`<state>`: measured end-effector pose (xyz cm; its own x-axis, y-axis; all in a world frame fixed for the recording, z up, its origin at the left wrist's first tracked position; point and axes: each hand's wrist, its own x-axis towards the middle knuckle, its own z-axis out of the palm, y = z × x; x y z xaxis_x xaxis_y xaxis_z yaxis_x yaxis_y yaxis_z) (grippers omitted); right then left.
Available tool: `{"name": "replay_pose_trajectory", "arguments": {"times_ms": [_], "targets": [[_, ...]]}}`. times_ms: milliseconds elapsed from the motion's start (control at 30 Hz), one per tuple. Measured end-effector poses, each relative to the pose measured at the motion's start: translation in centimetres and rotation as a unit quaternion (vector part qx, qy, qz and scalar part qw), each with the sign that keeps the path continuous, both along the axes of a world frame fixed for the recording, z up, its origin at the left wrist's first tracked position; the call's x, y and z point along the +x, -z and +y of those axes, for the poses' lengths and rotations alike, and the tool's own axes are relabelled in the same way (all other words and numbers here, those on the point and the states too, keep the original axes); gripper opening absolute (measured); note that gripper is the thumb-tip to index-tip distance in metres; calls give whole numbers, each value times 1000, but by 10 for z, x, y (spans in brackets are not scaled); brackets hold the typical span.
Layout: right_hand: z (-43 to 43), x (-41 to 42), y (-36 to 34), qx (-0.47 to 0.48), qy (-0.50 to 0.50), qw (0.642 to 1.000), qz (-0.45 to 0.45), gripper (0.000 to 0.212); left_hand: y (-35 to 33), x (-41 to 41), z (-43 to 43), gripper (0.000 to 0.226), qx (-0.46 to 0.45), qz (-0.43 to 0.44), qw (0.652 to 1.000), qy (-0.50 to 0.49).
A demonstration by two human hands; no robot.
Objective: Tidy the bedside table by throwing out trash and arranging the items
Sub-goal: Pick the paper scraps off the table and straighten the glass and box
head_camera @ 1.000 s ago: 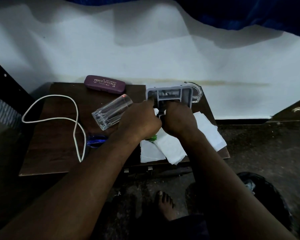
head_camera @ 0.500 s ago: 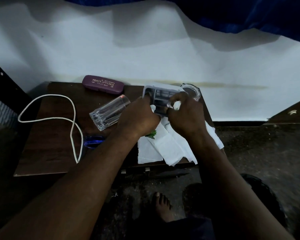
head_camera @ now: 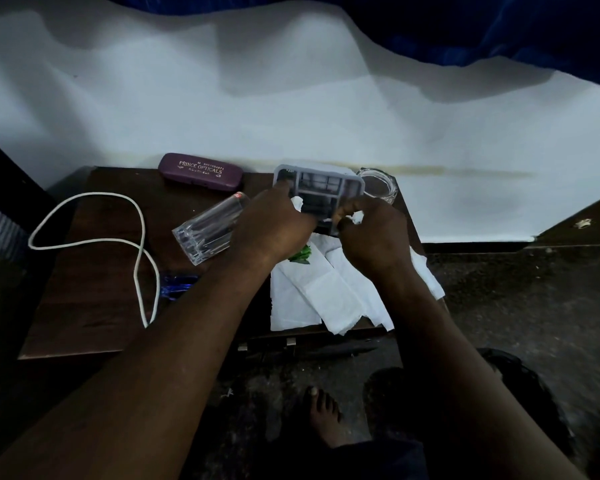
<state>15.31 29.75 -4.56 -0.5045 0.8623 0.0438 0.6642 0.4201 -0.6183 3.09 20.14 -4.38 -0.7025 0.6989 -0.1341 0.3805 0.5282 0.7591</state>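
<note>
A grey plastic organiser tray (head_camera: 321, 183) with compartments is tilted up at the back of the dark wooden bedside table (head_camera: 94, 289). My left hand (head_camera: 274, 226) grips its left side. My right hand (head_camera: 371, 237) pinches a small crumpled white scrap (head_camera: 357, 217) at the tray's lower right corner. White tissues (head_camera: 329, 296) lie spread under both hands, with a green scrap (head_camera: 302, 254) on them.
A clear tumbler (head_camera: 210, 228) lies on its side left of my hands. A purple glasses case (head_camera: 200, 172) sits at the back, a small glass jar (head_camera: 378, 185) at the back right. A white cable (head_camera: 94, 240) loops at left beside a blue wrapper (head_camera: 177, 289). A dark bin (head_camera: 520, 393) stands on the floor.
The grey tray has been lifted and tilted between my hands. My right hand moved from its middle to its lower right corner and now pinches a white scrap.
</note>
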Motion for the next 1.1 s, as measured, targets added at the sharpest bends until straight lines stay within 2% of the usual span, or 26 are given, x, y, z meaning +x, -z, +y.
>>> {"name": "replay_pose_trajectory", "arguments": {"times_ms": [200,400,600,700,767,833,933,1033,1100], "targets": [[4,-4,4,-4,5,999,42,19,4,-4,2,99,27,-3,1000,1],[6,-6,12,-5,-33,999,38,19,9,-12,0,99,12,-15,1000,8],[4,-9,9,-7,-24,996,86,21,9,-5,-1,82,35,-13,999,3],[1,-11,6,-17,-13,993,113,18,3,-2,-3,52,45,-22,998,-25],[0,-13,4,-58,-2,990,131,15,0,-2,-4,27,56,-39,997,-34],[-4,-14,1,-110,1,981,159,12,-2,-1,-5,14,72,-67,995,-28],[-16,-17,-7,-212,25,950,229,34,-6,3,-7,31,113,-105,987,-34],[-28,-21,-16,-363,80,883,288,53,-12,13,-10,58,152,-147,976,-50],[-37,-23,-20,-448,103,826,327,53,-16,19,-12,66,155,-167,972,-53]]}}
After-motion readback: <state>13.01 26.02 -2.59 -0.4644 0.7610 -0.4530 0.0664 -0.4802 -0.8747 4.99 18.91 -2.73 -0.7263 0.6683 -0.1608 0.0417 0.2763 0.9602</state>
